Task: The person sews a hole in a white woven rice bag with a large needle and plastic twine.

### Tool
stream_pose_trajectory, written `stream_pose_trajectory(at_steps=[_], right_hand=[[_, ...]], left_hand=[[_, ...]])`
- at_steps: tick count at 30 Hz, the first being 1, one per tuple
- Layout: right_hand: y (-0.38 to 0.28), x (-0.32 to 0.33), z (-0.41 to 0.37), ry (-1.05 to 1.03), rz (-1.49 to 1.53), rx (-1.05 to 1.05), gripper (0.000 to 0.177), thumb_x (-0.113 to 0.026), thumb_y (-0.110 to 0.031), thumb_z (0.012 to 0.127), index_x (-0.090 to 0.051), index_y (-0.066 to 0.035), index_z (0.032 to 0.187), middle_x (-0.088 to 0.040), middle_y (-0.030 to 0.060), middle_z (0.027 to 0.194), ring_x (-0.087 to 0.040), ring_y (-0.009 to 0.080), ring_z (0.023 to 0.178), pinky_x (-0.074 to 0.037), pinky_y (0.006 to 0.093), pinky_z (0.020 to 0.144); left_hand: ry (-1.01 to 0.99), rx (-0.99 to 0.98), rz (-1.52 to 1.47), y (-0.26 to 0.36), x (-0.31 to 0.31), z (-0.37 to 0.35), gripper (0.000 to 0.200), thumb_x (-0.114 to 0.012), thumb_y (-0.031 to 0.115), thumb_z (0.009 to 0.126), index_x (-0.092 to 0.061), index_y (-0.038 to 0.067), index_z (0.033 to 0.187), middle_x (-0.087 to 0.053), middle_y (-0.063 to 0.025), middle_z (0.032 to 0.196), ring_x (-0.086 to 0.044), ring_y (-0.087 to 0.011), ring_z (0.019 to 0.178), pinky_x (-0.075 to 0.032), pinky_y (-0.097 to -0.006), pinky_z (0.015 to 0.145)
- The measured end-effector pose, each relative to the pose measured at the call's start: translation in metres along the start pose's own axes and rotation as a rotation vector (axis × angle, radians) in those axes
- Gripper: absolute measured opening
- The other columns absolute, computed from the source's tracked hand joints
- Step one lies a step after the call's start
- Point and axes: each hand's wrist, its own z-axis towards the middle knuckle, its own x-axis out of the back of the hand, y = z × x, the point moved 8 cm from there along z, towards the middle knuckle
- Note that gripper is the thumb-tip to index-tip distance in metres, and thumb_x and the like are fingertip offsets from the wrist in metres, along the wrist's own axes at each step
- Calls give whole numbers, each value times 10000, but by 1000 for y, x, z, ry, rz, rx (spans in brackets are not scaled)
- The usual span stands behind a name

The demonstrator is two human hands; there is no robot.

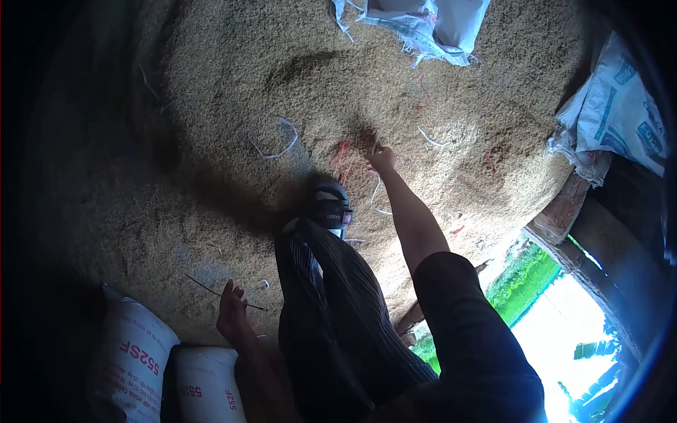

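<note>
My right hand [381,160] reaches down to the grain heap [233,77], its fingers pressed together. Red strands [343,154] lie just left of it, and a pale string [379,201] curves below it. What the fingertips hold is too small to tell. At the lower left, my left hand [233,308] is closed around a thin dark strand [206,287], which sticks out on both sides of the fingers. Between the hands, a sandalled foot [333,211] stands on the grain.
White printed sacks [137,352] stand at the lower left, another white sack [180,381] beside them. Empty-looking sacks lie at the top [441,28] and right [620,106]. Loose white strings [288,134] are scattered on the grain. Wooden beams [560,211] edge a bright opening at right.
</note>
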Motion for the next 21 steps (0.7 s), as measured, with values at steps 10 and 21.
stream_pose_trajectory(at_steps=[10, 21], right_hand=[[-122, 96, -184, 189, 175, 288, 380, -409, -268, 961, -707, -57, 855, -645, 193, 740, -634, 319, 720, -482, 372, 690], [-497, 264, -723, -506, 96, 1335, 279, -464, -244, 913, -450, -42, 721, -450, 87, 628, -439, 214, 501, -344, 333, 463]], left_hand=[[108, 190, -576, 43, -3, -51, 369, -552, 290, 929, -553, 17, 1177, -563, -16, 923, -532, -123, 830, -453, -278, 735], [4, -332, -1175, 365, 270, -283, 198, -547, 178, 921, -567, 16, 1033, -608, -61, 827, -606, -153, 778, -483, -255, 671]])
